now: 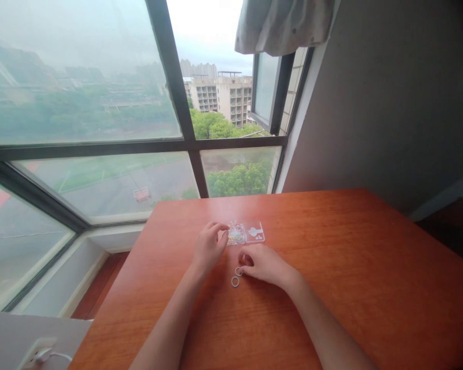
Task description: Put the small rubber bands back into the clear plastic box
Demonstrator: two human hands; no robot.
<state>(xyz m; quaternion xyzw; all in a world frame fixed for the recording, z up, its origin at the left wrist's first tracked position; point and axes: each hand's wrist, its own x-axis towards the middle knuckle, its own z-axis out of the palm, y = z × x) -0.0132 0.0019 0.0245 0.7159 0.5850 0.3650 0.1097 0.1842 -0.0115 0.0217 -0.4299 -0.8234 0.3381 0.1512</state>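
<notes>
A small clear plastic box [237,240] lies near the far edge of the table, its lid [258,232] folded open to the right. Several small ring-like pieces in different colours show inside it, too small to tell apart. My left hand [208,246] is at the box's left side, thumb and forefinger curved around its edge. Closer to me, my right hand [266,264] is curled low over the table, its thumb tip at a pale ring [236,272] and partly covering it. A second pale ring [235,281] lies flat just below the first, apart from my fingers.
The reddish-brown wooden table [332,267] extends on both sides of my arms. Large windows with a dark frame [100,151] stand beyond it and to the left. A grey wall [370,103] rises at the right. A plug with a white cable [44,354] is at lower left.
</notes>
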